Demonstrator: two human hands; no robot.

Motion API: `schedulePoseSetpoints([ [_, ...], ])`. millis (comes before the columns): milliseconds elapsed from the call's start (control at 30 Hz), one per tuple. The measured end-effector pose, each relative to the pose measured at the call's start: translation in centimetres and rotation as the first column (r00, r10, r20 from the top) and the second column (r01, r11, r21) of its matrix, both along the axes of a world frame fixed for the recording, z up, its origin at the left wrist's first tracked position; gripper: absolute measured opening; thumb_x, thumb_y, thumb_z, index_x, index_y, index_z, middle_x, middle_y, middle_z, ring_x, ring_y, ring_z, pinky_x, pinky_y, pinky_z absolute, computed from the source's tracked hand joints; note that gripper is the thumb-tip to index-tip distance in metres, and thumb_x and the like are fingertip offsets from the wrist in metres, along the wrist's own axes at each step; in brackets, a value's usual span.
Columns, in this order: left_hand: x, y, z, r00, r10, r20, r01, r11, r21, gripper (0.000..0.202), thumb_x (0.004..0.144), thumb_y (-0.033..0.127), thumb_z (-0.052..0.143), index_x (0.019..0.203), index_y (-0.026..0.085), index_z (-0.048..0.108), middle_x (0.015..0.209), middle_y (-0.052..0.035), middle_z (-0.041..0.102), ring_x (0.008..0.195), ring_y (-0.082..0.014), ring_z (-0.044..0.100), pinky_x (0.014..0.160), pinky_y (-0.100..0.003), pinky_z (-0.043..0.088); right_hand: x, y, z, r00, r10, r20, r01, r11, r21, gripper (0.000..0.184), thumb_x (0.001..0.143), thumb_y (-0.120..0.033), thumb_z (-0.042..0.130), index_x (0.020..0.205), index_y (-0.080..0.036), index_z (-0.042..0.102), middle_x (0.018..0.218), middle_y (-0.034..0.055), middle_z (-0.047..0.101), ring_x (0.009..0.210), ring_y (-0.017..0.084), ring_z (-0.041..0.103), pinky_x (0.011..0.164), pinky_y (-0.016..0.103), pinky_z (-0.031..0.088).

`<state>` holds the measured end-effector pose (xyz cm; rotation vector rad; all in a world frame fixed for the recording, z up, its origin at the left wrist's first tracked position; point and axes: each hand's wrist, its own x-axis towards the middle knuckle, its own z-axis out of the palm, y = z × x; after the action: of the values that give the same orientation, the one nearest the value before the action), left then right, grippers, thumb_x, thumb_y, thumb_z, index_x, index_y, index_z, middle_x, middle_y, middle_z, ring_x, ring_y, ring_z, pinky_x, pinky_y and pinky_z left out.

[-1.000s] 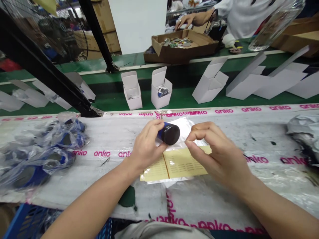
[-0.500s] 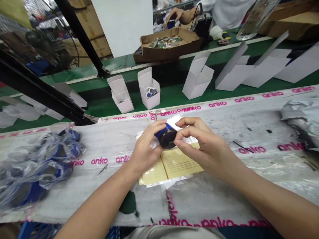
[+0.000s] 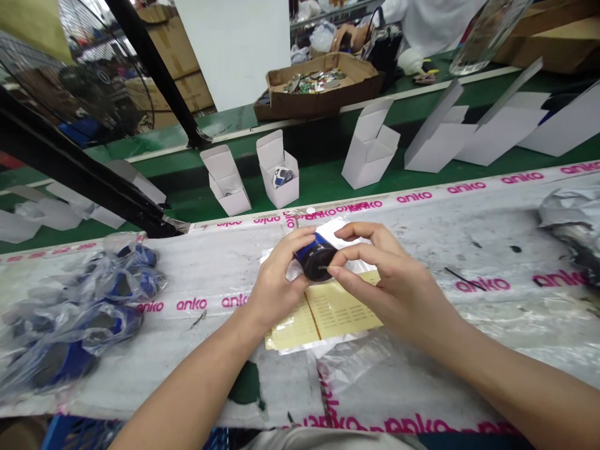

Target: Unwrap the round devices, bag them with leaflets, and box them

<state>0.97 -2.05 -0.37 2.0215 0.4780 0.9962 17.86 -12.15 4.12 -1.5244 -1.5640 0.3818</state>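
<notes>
My left hand (image 3: 276, 281) is closed around a small blue and black cylinder (image 3: 315, 259), held just above a yellow label sheet (image 3: 323, 312) on the white foam-covered bench. My right hand (image 3: 379, 275) meets it from the right, thumb and forefinger pinched against the cylinder's black end face. A clear plastic bag (image 3: 344, 234) lies under and behind the hands.
A heap of bagged blue parts (image 3: 79, 312) lies at the left. Open white cartons (image 3: 279, 169) stand on the green belt (image 3: 328, 178) beyond the bench. A brown cardboard tray (image 3: 319, 84) sits farther back, where another person's hand (image 3: 347, 37) works. Crumpled silver plastic (image 3: 569, 219) lies far right. A black frame bar (image 3: 70, 162) crosses upper left.
My right hand has come in from the right and closed its fingertips on the cylinder's black end. The left hand keeps its hold on the cylinder.
</notes>
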Motion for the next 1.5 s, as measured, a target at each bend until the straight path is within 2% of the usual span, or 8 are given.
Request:
schedulePoseSetpoints([
  [133, 0.03, 0.04, -0.06, 1.0, -0.004, 0.01, 0.004, 1.0, -0.009, 0.056, 0.084, 0.009, 0.074, 0.132, 0.032, 0.055, 0.144, -0.0095, 0.057, 0.137, -0.0263, 0.053, 0.11, -0.051, 0.051, 0.01, -0.04, 0.05, 1.0, 0.006, 0.013, -0.006, 1.0, 0.007, 0.012, 0.093, -0.022, 0.059, 0.083, -0.026, 0.065, 0.117, 0.007, 0.058, 0.115, 0.026, 0.06, 0.084, 0.037, 0.057],
  [367, 0.05, 0.07, -0.11, 1.0, -0.001, 0.018, 0.002, 1.0, -0.025, 0.055, 0.084, 0.01, 0.075, 0.131, 0.031, 0.056, 0.144, -0.0095, 0.057, 0.137, -0.0264, 0.053, 0.111, -0.052, 0.05, -0.04, -0.02, 0.04, 1.0, 0.01, 0.022, -0.01, 1.0, 0.017, 0.012, 0.093, -0.021, 0.059, 0.084, -0.026, 0.065, 0.117, 0.0068, 0.058, 0.114, 0.025, 0.06, 0.083, 0.037, 0.056],
  [567, 0.07, 0.03, -0.06, 1.0, -0.004, 0.023, 0.005, 1.0, -0.021, 0.054, 0.084, 0.012, 0.075, 0.131, 0.032, 0.056, 0.144, -0.0099, 0.058, 0.137, -0.0261, 0.054, 0.111, -0.053, 0.049, -0.18, 0.06, -0.18, 1.0, -0.008, 0.029, 0.007, 0.999, 0.042, 0.012, 0.094, -0.021, 0.059, 0.085, -0.025, 0.065, 0.116, 0.0073, 0.058, 0.115, 0.026, 0.06, 0.09, 0.041, 0.056],
  [933, 0.05, 0.03, -0.03, 0.999, -0.006, 0.041, 0.007, 0.999, -0.038, 0.056, 0.083, 0.01, 0.076, 0.13, 0.032, 0.056, 0.143, -0.0096, 0.058, 0.137, -0.0259, 0.053, 0.112, -0.052, 0.049, -0.13, -0.07, -0.2, 0.999, -0.007, 0.036, 0.007, 1.0, 0.018, 0.012, 0.095, -0.021, 0.058, 0.086, -0.025, 0.065, 0.115, 0.0086, 0.058, 0.114, 0.026, 0.059, 0.088, 0.041, 0.056],
  [1500, -0.12, 0.21, -0.02, 0.999, -0.03, 0.026, 0.031, 0.999, -0.019, 0.057, 0.083, 0.007, 0.074, 0.131, 0.031, 0.056, 0.144, -0.0095, 0.058, 0.137, -0.0252, 0.053, 0.113, -0.051, 0.048, -0.47, 0.04, -0.25, 0.996, -0.046, 0.082, 0.041, 0.997, 0.061, 0.011, 0.094, -0.02, 0.057, 0.087, -0.025, 0.065, 0.111, 0.0082, 0.059, 0.109, 0.026, 0.062, 0.087, 0.041, 0.056],
])
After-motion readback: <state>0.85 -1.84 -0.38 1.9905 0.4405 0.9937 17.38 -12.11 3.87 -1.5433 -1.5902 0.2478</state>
